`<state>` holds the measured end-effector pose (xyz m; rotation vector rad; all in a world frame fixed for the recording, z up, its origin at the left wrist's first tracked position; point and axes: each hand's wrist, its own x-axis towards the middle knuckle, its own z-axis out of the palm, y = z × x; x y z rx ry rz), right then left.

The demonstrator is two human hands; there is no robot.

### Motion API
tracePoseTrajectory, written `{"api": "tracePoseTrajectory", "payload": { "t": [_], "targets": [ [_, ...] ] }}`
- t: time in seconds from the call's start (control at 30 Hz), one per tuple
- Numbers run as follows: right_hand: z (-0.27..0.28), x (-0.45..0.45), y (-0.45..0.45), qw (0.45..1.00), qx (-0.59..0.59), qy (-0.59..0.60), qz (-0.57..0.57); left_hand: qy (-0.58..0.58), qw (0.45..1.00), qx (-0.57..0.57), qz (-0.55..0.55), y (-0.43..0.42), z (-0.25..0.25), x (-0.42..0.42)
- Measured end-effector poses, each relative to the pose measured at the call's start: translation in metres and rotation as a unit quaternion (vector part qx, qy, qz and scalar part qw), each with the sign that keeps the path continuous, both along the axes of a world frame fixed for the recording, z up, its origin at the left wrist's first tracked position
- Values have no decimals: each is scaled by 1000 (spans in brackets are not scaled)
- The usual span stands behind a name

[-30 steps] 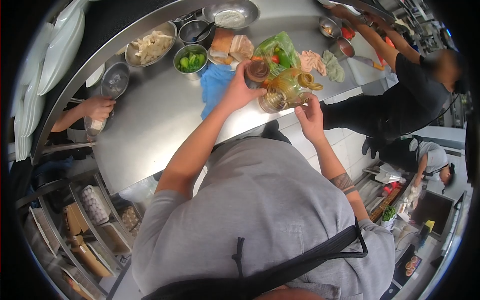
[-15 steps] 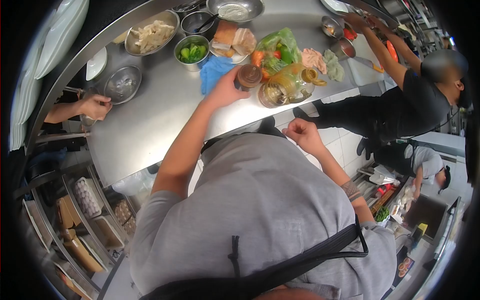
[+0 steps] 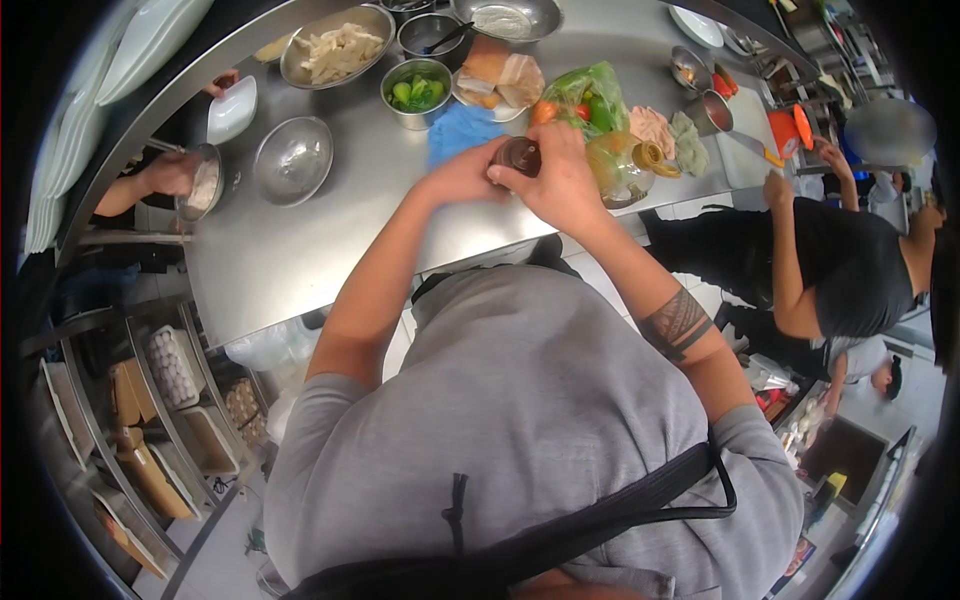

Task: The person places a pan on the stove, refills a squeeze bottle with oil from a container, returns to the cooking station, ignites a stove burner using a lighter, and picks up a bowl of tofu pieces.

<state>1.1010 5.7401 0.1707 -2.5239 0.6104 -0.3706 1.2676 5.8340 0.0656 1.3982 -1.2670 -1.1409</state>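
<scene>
Both of my hands meet at a jar with a brown lid point(image 3: 520, 156) near the front edge of the steel table. My left hand point(image 3: 466, 175) wraps round the jar from the left. On its top and right side rest the fingers and thumb of my right hand point(image 3: 565, 180), covering much of the lid. Just right of it stands a clear plastic bottle with a yellow cap point(image 3: 618, 168). Behind my left hand lies a blue cloth point(image 3: 462, 135). A plastic bag of vegetables point(image 3: 590, 98) sits beyond my right hand.
The steel table point(image 3: 340, 235) holds an empty metal bowl point(image 3: 293, 160), a bowl of pale strips point(image 3: 340, 50), and a pot of green vegetables point(image 3: 416, 92). At left, a co-worker's hand point(image 3: 165, 175) grips a bowl. A knife point(image 3: 757, 147) lies at right, near another co-worker point(image 3: 850, 260).
My right hand has come up from before my body onto the jar's lid. The jar has shifted slightly right in view. The co-worker at right has turned; a hand now touches the white dish at left.
</scene>
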Motion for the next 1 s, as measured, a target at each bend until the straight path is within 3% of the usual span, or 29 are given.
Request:
{"api": "tracePoseTrajectory", "payload": {
  "t": [0.13, 0.2, 0.23, 0.3, 0.43, 0.5, 0.53, 0.6, 0.67, 0.73, 0.8, 1.0],
  "targets": [
    [7, 0, -1, 999, -32, 12, -25, -33, 999, 5, 38, 7, -2, -8],
    [13, -4, -5, 994, 3, -55, 99, -31, 998, 7, 50, 9, 2, -12],
    [18, -3, -4, 993, 3, -55, 100, -30, 998, 10, 56, 10, 5, -13],
    [37, 4, 3, 993, 30, 110, 4, -20, 998, -5, 54, 10, 1, -13],
    [35, 6, -2, 992, -88, -20, 84, -21, 998, 6, 56, 11, 14, -14],
    [36, 14, -13, 975, -83, 100, 178, -29, 997, 11, 65, 13, 21, -17],
    [37, 19, -13, 976, -81, 98, 177, -37, 997, 14, 72, 13, 23, -17],
    [60, 31, -4, 971, -57, 219, 73, -45, 996, -16, 81, 9, 4, -17],
    [59, 29, -5, 969, -68, 212, 104, -48, 993, -50, 91, 7, -1, -18],
    [56, 28, -8, 965, -80, 208, 139, -32, 995, 29, 87, 11, 9, -19],
    [51, 29, -14, 966, -66, 194, 158, -32, 993, 23, 109, 13, 17, -25],
    [35, 31, -13, 974, -97, 163, 125, -41, 976, -19, 215, 5, 0, -46]
  ]
}}
